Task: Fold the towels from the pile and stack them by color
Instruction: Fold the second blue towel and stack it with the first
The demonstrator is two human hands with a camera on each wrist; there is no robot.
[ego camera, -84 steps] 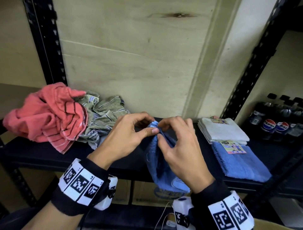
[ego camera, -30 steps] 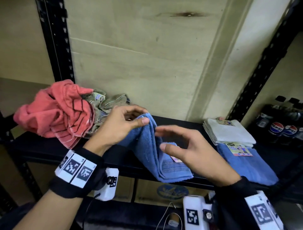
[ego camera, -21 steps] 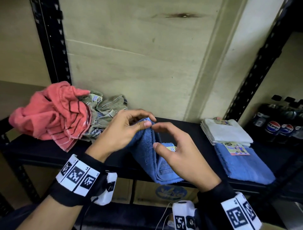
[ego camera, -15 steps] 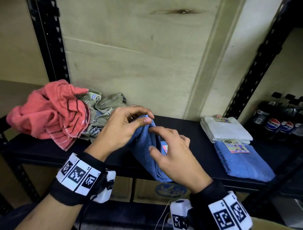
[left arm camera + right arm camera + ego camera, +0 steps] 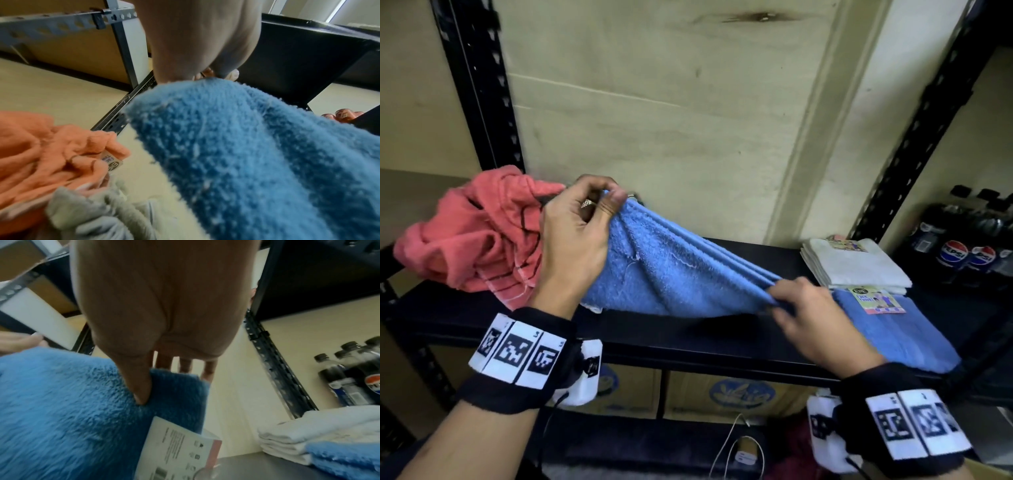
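A blue towel (image 5: 674,270) is stretched between both hands above the black shelf (image 5: 688,346). My left hand (image 5: 582,233) pinches its upper left end, raised in front of the pile. My right hand (image 5: 801,308) pinches the lower right end, thumb pressed into the cloth (image 5: 141,392). A white card label (image 5: 176,449) hangs from the towel near the right hand. The pile at the left holds a crumpled pink striped towel (image 5: 476,236) and a grey-green towel (image 5: 98,216). At the right lie a folded white towel (image 5: 856,263) and a folded blue towel (image 5: 900,332).
Black shelf uprights (image 5: 479,89) stand at left and right (image 5: 928,116), with a wooden back panel (image 5: 671,113) behind. Cola bottles (image 5: 962,246) stand at the far right. Cardboard boxes (image 5: 722,394) sit under the shelf.
The hands have drawn apart, left up and leftward, right down and rightward, pulling the bunched blue towel out into a long taut span.
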